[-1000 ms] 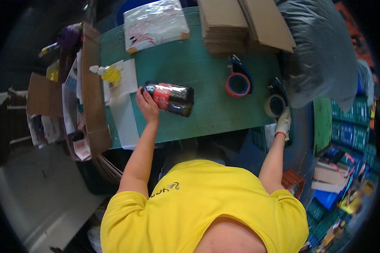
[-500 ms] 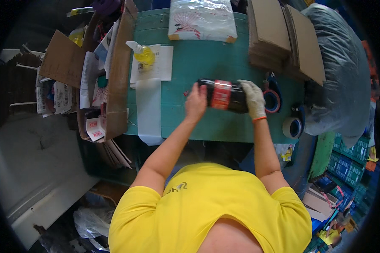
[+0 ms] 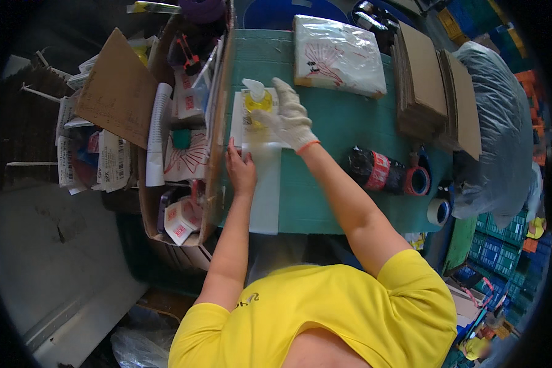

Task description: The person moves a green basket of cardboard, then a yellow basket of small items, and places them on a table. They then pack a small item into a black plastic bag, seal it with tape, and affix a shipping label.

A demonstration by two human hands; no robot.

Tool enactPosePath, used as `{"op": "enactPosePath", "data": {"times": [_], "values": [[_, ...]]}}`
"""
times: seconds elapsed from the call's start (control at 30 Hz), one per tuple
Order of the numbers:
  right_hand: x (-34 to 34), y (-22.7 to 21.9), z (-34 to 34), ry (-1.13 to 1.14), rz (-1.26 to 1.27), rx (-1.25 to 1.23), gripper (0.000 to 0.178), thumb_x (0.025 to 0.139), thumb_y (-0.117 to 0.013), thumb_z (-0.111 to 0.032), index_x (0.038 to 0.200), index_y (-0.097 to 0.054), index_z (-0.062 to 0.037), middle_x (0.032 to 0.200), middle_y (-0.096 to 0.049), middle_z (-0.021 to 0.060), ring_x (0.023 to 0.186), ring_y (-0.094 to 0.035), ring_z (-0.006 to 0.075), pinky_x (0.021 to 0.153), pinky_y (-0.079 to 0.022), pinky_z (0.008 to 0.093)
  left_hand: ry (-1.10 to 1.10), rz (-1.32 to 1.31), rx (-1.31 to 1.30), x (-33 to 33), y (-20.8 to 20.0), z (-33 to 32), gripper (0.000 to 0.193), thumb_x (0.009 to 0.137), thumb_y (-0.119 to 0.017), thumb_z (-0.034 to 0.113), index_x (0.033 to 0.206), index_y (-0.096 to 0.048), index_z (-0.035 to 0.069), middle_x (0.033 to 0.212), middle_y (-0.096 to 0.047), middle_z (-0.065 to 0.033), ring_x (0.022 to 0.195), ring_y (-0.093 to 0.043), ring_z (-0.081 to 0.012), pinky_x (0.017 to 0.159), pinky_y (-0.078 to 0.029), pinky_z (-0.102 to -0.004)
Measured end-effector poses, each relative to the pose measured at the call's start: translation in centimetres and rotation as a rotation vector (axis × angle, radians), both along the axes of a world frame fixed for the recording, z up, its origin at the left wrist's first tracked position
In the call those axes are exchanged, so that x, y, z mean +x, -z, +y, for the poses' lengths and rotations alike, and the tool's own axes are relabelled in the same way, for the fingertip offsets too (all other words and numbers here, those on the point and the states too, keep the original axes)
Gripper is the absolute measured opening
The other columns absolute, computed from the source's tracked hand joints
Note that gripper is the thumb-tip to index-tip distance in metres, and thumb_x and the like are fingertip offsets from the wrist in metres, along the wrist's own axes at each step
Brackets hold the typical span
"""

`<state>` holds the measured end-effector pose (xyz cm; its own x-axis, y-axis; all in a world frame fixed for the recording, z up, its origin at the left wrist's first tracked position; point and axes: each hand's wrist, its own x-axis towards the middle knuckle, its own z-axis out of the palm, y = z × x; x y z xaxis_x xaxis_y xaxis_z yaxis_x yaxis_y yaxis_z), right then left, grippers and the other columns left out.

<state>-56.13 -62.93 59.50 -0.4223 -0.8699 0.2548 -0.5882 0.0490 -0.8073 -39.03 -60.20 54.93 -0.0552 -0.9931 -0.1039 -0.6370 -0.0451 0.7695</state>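
Observation:
My right hand (image 3: 290, 118), in a pale knit glove with an orange cuff, is open with thumb and fingers spread beside the pump bottle (image 3: 257, 103) of yellow liquid. The bottle stands on white label sheets (image 3: 237, 116). My bare left hand (image 3: 241, 173) rests at the left edge of a whitish paper strip (image 3: 264, 199), its fingers apart. To the right, a black-wrapped package (image 3: 365, 163) with a red label band lies on the green table (image 3: 319, 208), empty of both hands and against a tape roll in its dispenser (image 3: 417, 180).
A cardboard box (image 3: 218, 144) of papers and packets borders the table's left side. A plastic-wrapped white pack (image 3: 339, 56) lies at the back. Flat cardboard stacks (image 3: 424, 83) and a large grey bag (image 3: 497, 135) stand at right. A cream tape roll (image 3: 438, 211) sits near the front right.
The black package has left my hands and lies at the right by the tape. Both hands have moved left, to the paper sheets and pump bottle. The view has shifted too.

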Motion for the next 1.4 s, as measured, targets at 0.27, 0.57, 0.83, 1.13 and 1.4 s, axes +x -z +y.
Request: {"op": "enactPosePath", "data": {"times": [0.27, 0.57, 0.83, 1.13, 1.4], "values": [[-2.2, -1.6, -2.7, -0.065, -0.622, -0.24, 0.039, 0.08, -0.071, -0.01, 0.116, -0.058, -0.0039, 0.097, -0.062, 0.0002, 0.088, -0.057, 0.0085, 0.079, -0.047, 0.0237, -0.06, 0.637, 0.393, -0.5, 1.6, -3.2, 0.064, 0.079, -0.065, 0.003, 0.134, -0.033, -0.001, 0.108, -0.059, -0.0214, 0.083, -0.063, -0.0223, 0.072, -0.05, -0.0293], [-4.9, -10.0, 2.7, -0.029, -0.558, -0.216, 0.032, 0.08, -0.071, -0.015, 0.107, -0.061, 0.0004, 0.093, -0.064, 0.0034, 0.083, -0.059, 0.0098, 0.076, -0.048, 0.0244, 0.149, 0.686, 0.197, -1.3, -3.6, -1.9, 0.052, 0.078, -0.066, 0.007, 0.125, -0.045, -0.004, 0.096, -0.066, -0.0156, 0.085, -0.064, -0.0191, 0.073, -0.05, -0.0275], [0.8, -0.1, -2.2, -0.038, -0.367, -0.081, 0.039, 0.078, -0.072, -0.019, 0.112, -0.059, -0.0045, 0.101, -0.063, 0.0057, 0.09, -0.059, 0.015, 0.081, -0.049, 0.0278, 0.301, 0.842, 0.786, 10.4, -2.8, 9.2, 0.048, 0.084, -0.068, 0.021, 0.12, -0.049, -0.003, 0.115, -0.059, -0.0103, 0.103, -0.055, -0.0151, 0.089, -0.043, -0.0307], [3.2, -3.8, 8.3, 0.032, 0.219, 0.028, 0.032, 0.077, -0.067, -0.024, 0.107, -0.062, -0.0135, 0.109, -0.061, 0.0091, 0.104, -0.054, 0.0287, 0.093, -0.042, 0.0375, 0.071, 0.775, 0.741, 7.3, 0.0, 7.6, 0.028, 0.09, -0.06, 0.025, 0.102, -0.061, -0.001, 0.096, -0.063, -0.0046, 0.085, -0.056, -0.0096, 0.079, -0.044, -0.0243], [8.8, -3.3, 15.1, -0.205, 0.674, -0.016, 0.022, 0.066, -0.067, -0.022, 0.088, -0.065, -0.0183, 0.094, -0.059, -0.0033, 0.101, -0.054, 0.0209, 0.101, -0.03, 0.0554, 0.052, 0.882, 0.627, 5.2, -3.4, 5.3, 0.024, 0.09, -0.06, 0.023, 0.096, -0.061, 0.0, 0.087, -0.064, -0.003, 0.076, -0.056, -0.009, 0.072, -0.044, -0.0235]]}}
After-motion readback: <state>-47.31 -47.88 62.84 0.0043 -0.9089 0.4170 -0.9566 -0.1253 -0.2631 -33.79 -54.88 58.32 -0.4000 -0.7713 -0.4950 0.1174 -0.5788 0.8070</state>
